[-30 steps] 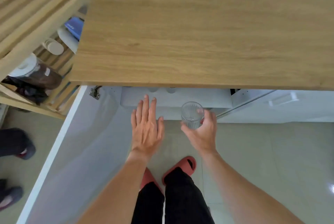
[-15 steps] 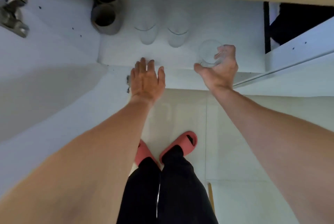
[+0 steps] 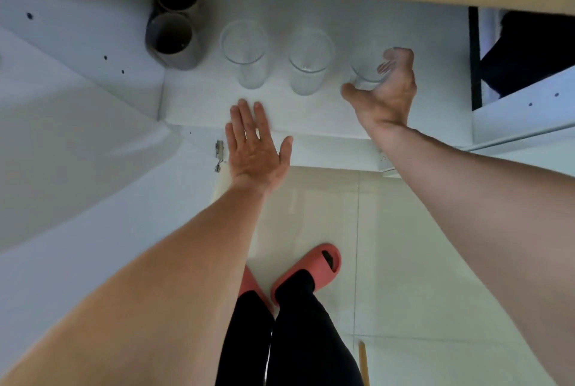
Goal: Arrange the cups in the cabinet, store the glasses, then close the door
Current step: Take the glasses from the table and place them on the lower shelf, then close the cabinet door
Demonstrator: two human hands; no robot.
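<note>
Clear glass (image 3: 366, 72) stands on the white cabinet shelf (image 3: 199, 99), wrapped by the right hand (image 3: 385, 90) at about one o'clock. Two more glasses (image 3: 306, 60) stand in a row at its nine o'clock (beyond them, dark cups (image 3: 172, 38)). Left hand (image 3: 253, 149) lies flat and empty, fingers spread, at the shelf's front edge.

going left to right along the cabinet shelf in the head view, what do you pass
dark cups → left glass → middle glass → right glass, gripped by the right hand
</note>
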